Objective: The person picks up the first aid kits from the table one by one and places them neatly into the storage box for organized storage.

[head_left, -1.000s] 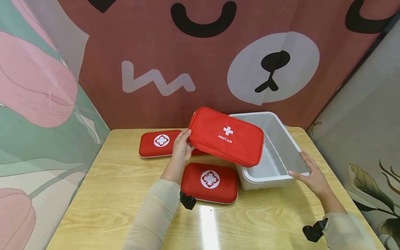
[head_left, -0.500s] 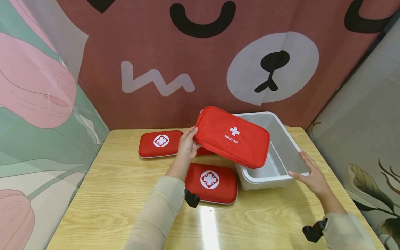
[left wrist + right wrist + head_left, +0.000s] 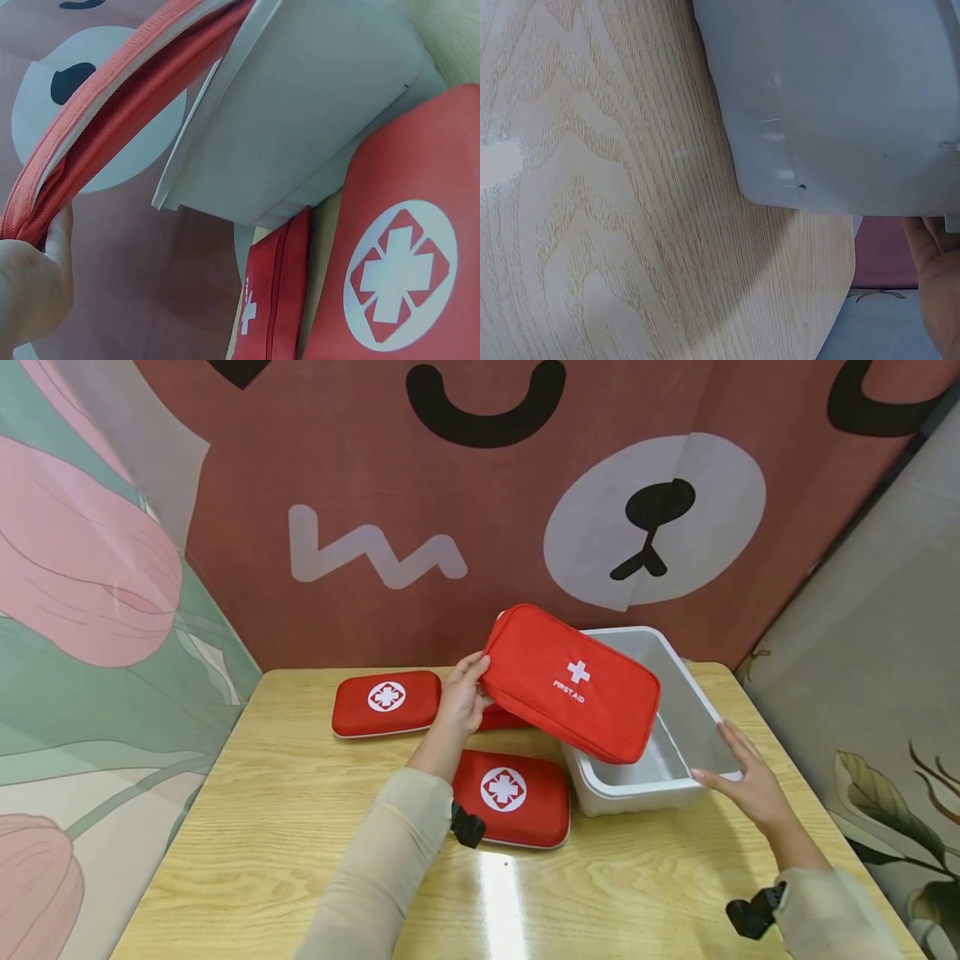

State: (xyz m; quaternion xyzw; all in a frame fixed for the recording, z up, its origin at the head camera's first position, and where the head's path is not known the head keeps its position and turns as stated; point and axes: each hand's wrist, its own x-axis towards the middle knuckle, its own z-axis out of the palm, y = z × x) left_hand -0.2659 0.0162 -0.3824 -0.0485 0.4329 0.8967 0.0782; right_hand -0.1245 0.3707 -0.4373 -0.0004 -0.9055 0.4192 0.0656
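My left hand (image 3: 461,700) grips a red fabric first-aid pouch (image 3: 576,689) by its left end. The pouch is tilted and hangs over the left part of a pale grey plastic bin (image 3: 693,693). In the left wrist view, the pouch's zipped side (image 3: 112,112) faces the camera, with the left thumb (image 3: 60,240) against its end. My right hand (image 3: 756,787) holds the bin's front right corner, thumb on the front rim and fingers on the right side. Part of the bin's inside is hidden by the pouch.
A red hard case (image 3: 513,797) with a white round emblem lies in front, left of the bin. A similar case (image 3: 386,703) sits farther back left. Between them, another red pouch (image 3: 270,300) is mostly hidden in the head view. A wooden table (image 3: 255,843) carries everything.
My left hand has moved right and slightly up with the first-aid pouch, bringing it farther over the bin. My right hand stays at the bin's corner.
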